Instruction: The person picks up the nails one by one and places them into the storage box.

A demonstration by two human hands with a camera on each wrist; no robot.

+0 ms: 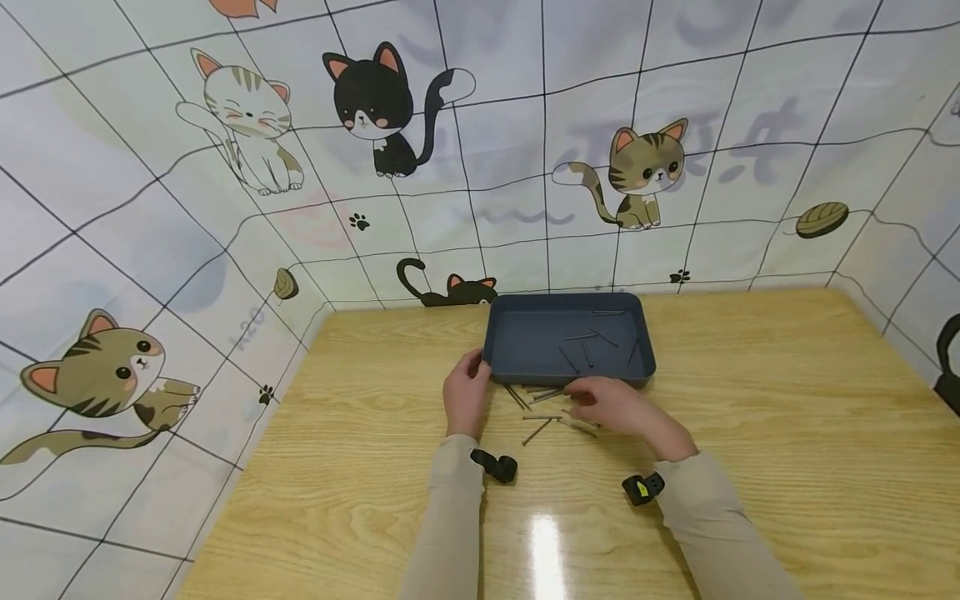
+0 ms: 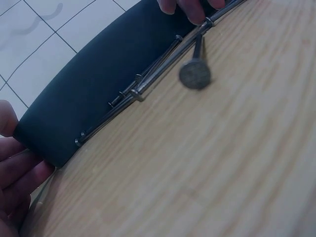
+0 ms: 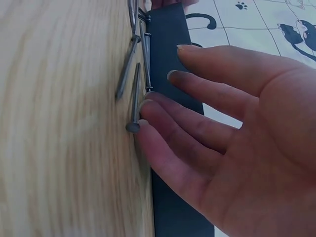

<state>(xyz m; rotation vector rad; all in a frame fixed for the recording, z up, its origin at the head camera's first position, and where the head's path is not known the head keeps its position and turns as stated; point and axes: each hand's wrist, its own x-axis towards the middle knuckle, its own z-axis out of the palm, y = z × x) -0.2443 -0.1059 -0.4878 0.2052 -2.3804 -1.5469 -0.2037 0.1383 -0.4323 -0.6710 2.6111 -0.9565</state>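
A dark blue-grey rectangular tray (image 1: 525, 342) stands near the back of the table, several nails (image 1: 570, 360) scattered over its right half. At its front left corner my left hand (image 1: 465, 396) holds the tray, thumb by the rim and fingers along the wall. Loose nails (image 1: 537, 431) lie on the wood before the tray's front wall. Over their right side reaches my right hand (image 1: 618, 408), fingers loosely extended. In the right wrist view its lower fingertips (image 3: 144, 123) are right at the head of one nail (image 3: 135, 101); no nail shows between thumb and fingers.
The light wooden table (image 1: 360, 467) runs back to a wall covering (image 1: 510, 167) printed with cats and a grid, which also rises along the left side. A black object (image 1: 949, 367) shows at the right edge.
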